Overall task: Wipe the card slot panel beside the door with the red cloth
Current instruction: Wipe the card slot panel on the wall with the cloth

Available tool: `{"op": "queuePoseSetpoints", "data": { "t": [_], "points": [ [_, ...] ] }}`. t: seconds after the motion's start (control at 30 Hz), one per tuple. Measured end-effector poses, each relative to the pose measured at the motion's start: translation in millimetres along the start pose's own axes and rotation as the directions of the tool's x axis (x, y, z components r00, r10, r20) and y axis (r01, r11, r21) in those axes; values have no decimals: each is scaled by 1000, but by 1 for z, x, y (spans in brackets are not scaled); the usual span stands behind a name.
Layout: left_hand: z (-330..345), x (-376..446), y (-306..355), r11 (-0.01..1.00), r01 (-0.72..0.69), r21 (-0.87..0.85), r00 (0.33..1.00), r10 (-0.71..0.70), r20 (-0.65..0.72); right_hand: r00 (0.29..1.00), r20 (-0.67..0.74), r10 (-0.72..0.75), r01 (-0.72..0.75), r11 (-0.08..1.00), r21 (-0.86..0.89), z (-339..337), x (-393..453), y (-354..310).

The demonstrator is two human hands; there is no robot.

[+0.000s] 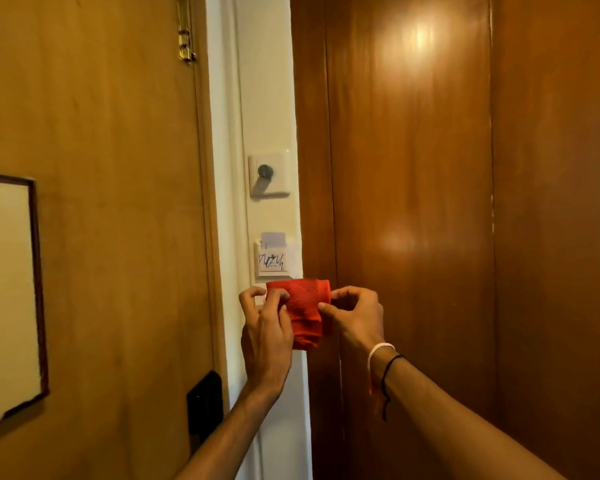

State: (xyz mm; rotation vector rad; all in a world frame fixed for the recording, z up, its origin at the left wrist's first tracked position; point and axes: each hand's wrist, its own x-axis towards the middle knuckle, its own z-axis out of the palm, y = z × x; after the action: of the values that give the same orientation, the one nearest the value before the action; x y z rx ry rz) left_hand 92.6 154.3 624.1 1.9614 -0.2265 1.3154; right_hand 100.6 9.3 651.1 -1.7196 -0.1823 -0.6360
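Both hands are up in front of the wall strip, holding the red cloth between them. Left hand has its fingertips pinched onto the cloth's left edge, fingers curled and bunched together on the fabric. Right hand does the same on the right edge, thumb and fingers clamped on it, with a white band and a black cord round that wrist. So the cloth is stretched across the gap between the two sets of fingers, folded up, its lower part hanging down.

Just past it, right above the cloth's top edge, sits the card slot panel with a pale card sticking up out of it. Can't tell if the cloth touches the panel. Higher up there's a round knob plate. Wooden door on the left, darker wood panelling on the right.
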Motion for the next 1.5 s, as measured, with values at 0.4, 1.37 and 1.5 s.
{"op": "queuePoseSetpoints", "data": {
  "t": [0.4, 1.37, 1.5],
  "points": [
    [16, 42, -24, 981, -103, 165, 994, 95, 54, 997, 12, -73, 73, 997, 27, 51, 49, -18],
    [95, 54, -85, 925, -166, 342, 986, 157, 53, 500, 274, -821, 404, -59, -913, -5, 168, 82],
    [91, 57, -92, 899, -251, 359, 968, 233, 94, 491, 273, -827, 404, -61, -913, -4, 166, 82]
  ]
}}
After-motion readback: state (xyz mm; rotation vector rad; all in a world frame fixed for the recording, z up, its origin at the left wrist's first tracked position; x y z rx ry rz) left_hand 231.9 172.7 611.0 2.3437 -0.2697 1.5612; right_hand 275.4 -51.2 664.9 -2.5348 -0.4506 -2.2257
